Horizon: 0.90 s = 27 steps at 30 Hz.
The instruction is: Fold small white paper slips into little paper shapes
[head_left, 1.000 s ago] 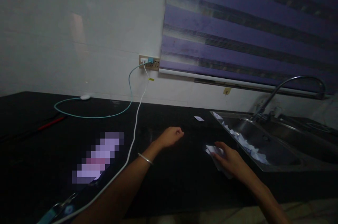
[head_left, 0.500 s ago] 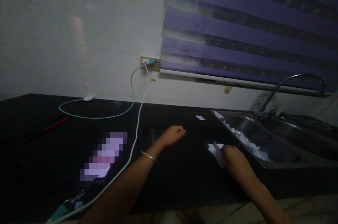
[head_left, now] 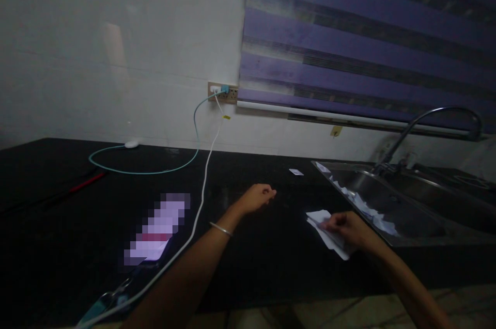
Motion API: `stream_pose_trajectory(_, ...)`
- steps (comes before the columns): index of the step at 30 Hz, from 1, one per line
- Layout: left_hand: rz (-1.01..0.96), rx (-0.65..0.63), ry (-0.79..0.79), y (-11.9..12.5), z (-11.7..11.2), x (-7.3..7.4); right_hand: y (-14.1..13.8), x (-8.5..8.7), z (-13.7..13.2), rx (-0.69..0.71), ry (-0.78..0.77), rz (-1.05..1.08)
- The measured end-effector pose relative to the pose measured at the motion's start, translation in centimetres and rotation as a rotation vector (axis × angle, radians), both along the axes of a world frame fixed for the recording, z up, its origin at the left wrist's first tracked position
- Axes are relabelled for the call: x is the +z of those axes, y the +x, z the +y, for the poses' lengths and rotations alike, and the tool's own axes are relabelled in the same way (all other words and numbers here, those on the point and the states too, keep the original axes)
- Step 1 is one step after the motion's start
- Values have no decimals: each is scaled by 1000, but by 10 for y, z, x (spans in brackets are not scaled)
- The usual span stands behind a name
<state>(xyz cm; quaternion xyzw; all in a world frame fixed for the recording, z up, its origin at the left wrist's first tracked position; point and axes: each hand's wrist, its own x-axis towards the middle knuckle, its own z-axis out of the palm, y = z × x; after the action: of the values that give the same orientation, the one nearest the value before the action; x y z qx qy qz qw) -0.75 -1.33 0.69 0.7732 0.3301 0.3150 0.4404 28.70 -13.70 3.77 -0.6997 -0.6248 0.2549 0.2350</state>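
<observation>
Right hand [head_left: 347, 229] shifted slightly rightward from the preceding frame, exposing more of the white paper stack [head_left: 324, 236]. The stack lay at the worktop [head_left: 271, 256], near the sink [head_left: 411, 241] and left of it. Right hand's grip: fingertips drawn together on the upper sheets; whether one was pinched could not be told. Left hand [head_left: 259, 198]: fingers curled closed, holding nothing visible. Judged light, thin and prone to slide, the sheets were best taken by a free edge.
</observation>
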Motion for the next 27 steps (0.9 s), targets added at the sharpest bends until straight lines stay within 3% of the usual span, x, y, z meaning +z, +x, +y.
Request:
stream_pose_trajectory(2, -2, -10, -2, 0, -2, 2, 3, 1, 0, 2, -65, 105)
stream_pose_trajectory(5, 3, -7, -3, 0, -3, 5, 6, 11, 2, 4, -57, 95)
stream_pose_trajectory(9, -34, -13, -2, 0, -3, 4, 0, 46, 12, -86, 166, -31)
stream_pose_trajectory(12, -116, -4, -56, 3, 0, 1, -25, 78, 22, -91, 362, 49)
stream_pose_trajectory(15, -222, 28, -159, 6, 9, -3, -65, 94, 39, -11, 410, 223)
stream_pose_trajectory(18, -326, 103, -347, 9, 21, -6, -104, 84, 65, 152, 429, 405)
stream_pose_trajectory(21, -489, 236, -521, 9, 30, -6, -132, 54, 94, 228, 417, 546)
stream_pose_trajectory(24, -574, 279, -459, 7, 32, -6, -145, 23, 117, 240, 399, 624)
stream_pose_trajectory(27, -526, 245, -482, 5, 32, -6, -148, 3, 129, 209, 441, 676)
